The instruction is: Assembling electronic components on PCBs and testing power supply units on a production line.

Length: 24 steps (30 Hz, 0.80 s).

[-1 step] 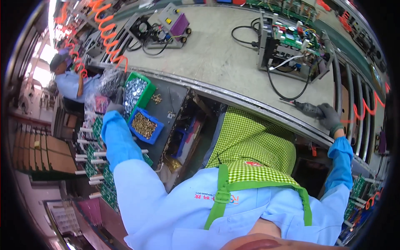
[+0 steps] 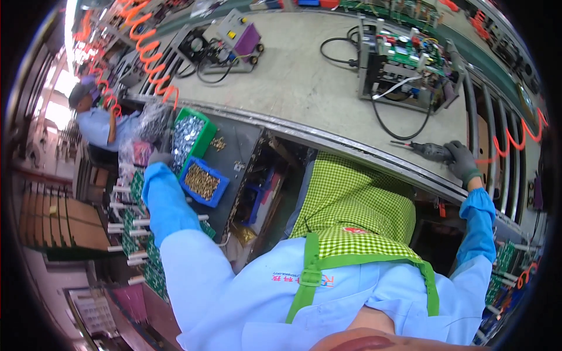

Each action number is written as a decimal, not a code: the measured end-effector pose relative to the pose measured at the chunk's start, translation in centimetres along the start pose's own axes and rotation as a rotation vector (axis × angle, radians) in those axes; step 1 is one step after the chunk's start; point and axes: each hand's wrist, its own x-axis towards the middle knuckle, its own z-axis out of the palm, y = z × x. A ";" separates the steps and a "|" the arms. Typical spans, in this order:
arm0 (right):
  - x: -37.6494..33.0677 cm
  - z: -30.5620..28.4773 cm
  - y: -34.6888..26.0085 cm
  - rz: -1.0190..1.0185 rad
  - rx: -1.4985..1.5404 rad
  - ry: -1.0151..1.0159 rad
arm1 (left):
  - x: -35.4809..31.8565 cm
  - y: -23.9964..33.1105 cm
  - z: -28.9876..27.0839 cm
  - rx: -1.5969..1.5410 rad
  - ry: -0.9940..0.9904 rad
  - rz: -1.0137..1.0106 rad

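Note:
My right hand, in a grey glove, is closed around the rear of a dark power screwdriver. The tool lies low over the bench's near right edge, its thin bit pointing left. Far to the left, my gloved left hand is beside a green bin of shiny metal parts and next to clear plastic bags. Its fingers are too small and partly hidden to read. Just nearer stands a blue bin filled with small brass-coloured fasteners.
An opened device with green circuit boards and a black cable stands at the back right. Another metal unit with a purple side sits at the back left. Red coiled hoses hang overhead. A co-worker is at far left.
The view has shifted slightly. My left hand has drawn back a little toward me beside the green bin. My right hand stays on the screwdriver.

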 end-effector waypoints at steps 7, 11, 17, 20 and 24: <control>0.2 -5.0 -4.2 0.088 -0.137 0.025 | -6.5 3.8 -12.2 0.045 0.189 0.050; 1.1 -7.9 -10.0 -0.237 0.158 0.181 | -13.4 10.8 -18.9 -0.490 0.126 0.441; 3.6 -8.8 -26.3 -0.611 0.956 0.455 | -30.3 27.4 -15.8 -1.085 -0.504 1.029; 3.4 -8.3 -29.2 -0.517 1.716 0.517 | -37.0 34.4 -12.0 -1.178 -0.941 1.239; 2.0 -7.2 -24.0 -0.208 1.463 0.476 | -40.8 41.2 -7.0 -1.350 -1.058 1.287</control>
